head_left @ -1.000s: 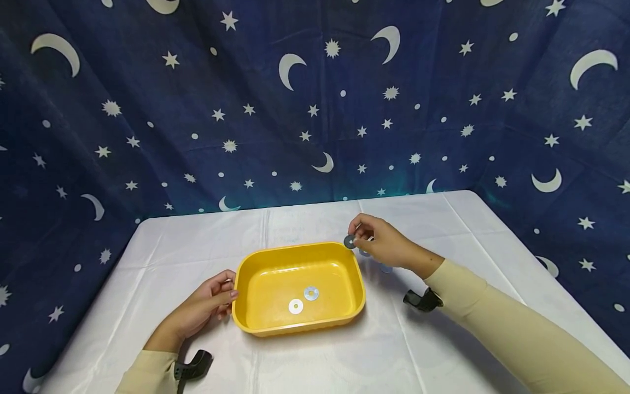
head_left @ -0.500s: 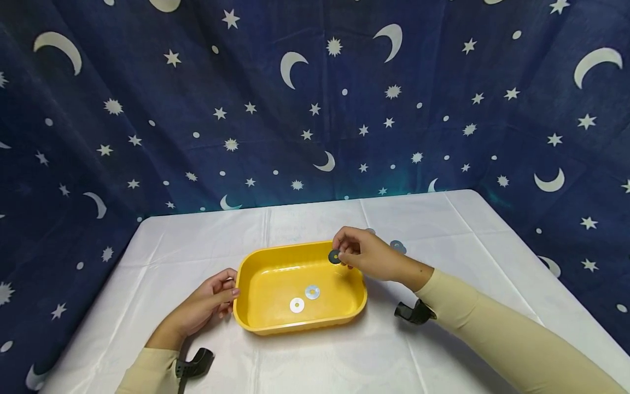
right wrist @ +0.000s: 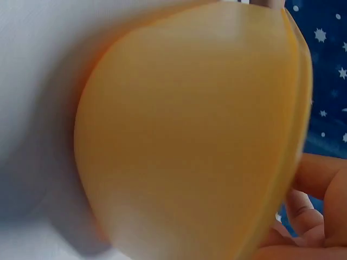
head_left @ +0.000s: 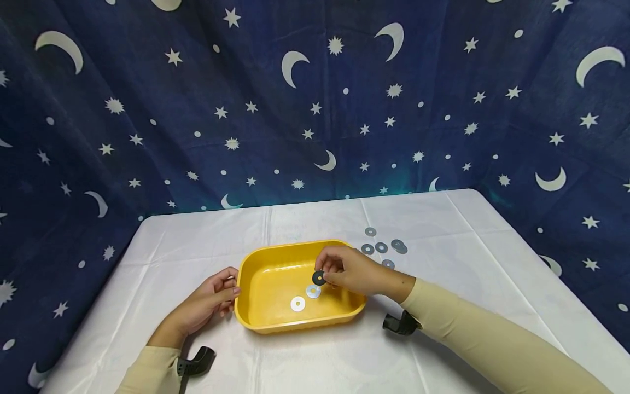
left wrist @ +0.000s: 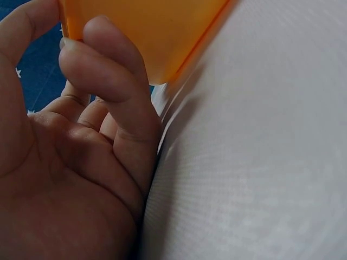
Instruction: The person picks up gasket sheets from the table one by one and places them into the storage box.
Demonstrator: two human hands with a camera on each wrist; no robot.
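Observation:
A yellow plastic tub [head_left: 266, 323] stands on the white-covered table, with two flat metal washers inside: one silver washer [head_left: 297, 304] near the front and another shiny washer [head_left: 312, 291] just behind it. My left hand [head_left: 204, 303] grips the tub's left rim between thumb and fingers; in the left wrist view the fingertips [left wrist: 97, 70] lie against the orange-looking wall. Over the tub's inside, my right hand [head_left: 354, 269] pinches a dark washer [head_left: 318, 278] between thumb and fingers. From the right wrist, the tub's end wall [right wrist: 184, 130] hides that washer, and the right hand's fingers show beyond its rim.
Several grey washers lie on the table right of the tub, among them a single washer [head_left: 370, 232] at the back and an overlapping pair [head_left: 399, 247]. A dark blue cloth [head_left: 246, 82] with moons and stars hangs behind the table [head_left: 197, 235].
My right hand has carried the dark washer left and forward, from the tub's far right corner to over its inside, uncovering the loose washers. The left hand stays at the rim.

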